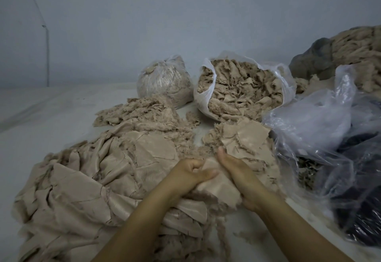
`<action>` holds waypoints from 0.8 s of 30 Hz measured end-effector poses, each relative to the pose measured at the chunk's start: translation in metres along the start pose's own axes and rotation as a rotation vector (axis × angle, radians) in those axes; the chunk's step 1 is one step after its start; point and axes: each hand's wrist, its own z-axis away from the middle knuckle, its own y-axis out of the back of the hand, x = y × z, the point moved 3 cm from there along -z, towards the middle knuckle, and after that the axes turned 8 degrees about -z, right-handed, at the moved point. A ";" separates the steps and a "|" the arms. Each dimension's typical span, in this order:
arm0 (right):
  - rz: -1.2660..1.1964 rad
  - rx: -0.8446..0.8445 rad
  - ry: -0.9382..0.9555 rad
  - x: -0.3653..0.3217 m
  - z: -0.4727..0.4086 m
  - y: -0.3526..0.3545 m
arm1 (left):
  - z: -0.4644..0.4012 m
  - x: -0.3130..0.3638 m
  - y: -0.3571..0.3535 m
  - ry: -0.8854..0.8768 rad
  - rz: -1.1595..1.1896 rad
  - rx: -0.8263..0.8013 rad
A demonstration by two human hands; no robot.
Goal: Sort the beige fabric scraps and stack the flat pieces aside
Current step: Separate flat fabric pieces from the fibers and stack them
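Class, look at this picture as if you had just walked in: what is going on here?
A person is sorting beige fabric scraps on a pale surface. The left hand and the right hand both hold one scrap between them. A big heap of flatter pieces lies to the left, a smaller stack just beyond the hands. Behind stand an open bag of scraps and a tied bag.

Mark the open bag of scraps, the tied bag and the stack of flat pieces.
open bag [203, 88]: head view, left plastic rim.
tied bag [165, 84]: head view, middle of its side.
stack of flat pieces [247, 138]: head view, top piece.
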 end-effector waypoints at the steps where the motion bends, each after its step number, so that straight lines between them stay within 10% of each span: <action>1: -0.050 -0.019 -0.012 0.000 0.001 0.000 | 0.000 -0.001 0.000 -0.028 0.067 0.045; 14: 0.373 -0.074 -0.212 0.036 0.033 0.027 | 0.001 0.009 0.049 -0.066 0.166 0.350; 19: 0.008 0.014 -0.006 0.019 0.019 0.008 | -0.002 0.011 0.011 -0.079 0.088 0.047; 24: -0.188 0.301 0.221 -0.021 0.003 0.025 | -0.021 0.026 0.010 -0.182 0.075 0.199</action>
